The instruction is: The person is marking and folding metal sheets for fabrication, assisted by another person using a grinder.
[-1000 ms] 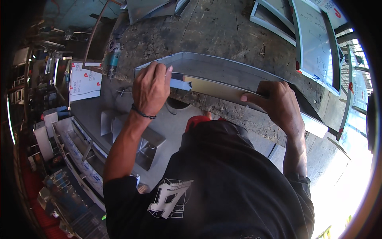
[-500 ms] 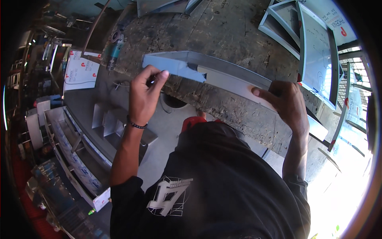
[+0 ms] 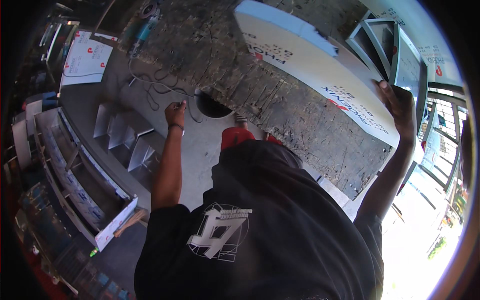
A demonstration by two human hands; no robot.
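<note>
A long sheet-metal channel [image 3: 310, 75], faced in printed white film and blue along its far flange, lies over the workbench [image 3: 220, 60] with its broad face turned toward me. At its right end my right hand [image 3: 400, 105] is closed on the edge, thumb up and the other fingers partly hidden. My left hand [image 3: 175, 115] is away from the channel, above the floor left of the bench. Its fingers are curled together; whatever they may hold is too small to make out.
A teal angle grinder [image 3: 143, 32] rests at the bench's far left, its cord [image 3: 155, 82] trailing down. Metal frames [image 3: 370, 42] stand at the back right. Bent metal pieces [image 3: 122, 130] and a long metal trough [image 3: 82, 182] are at the left. A round dark opening [image 3: 212, 106] sits by the bench edge.
My left hand has let go of the channel and dropped left, toward me. With the right hand still on it, the channel has turned to show its printed broad face and moved farther right.
</note>
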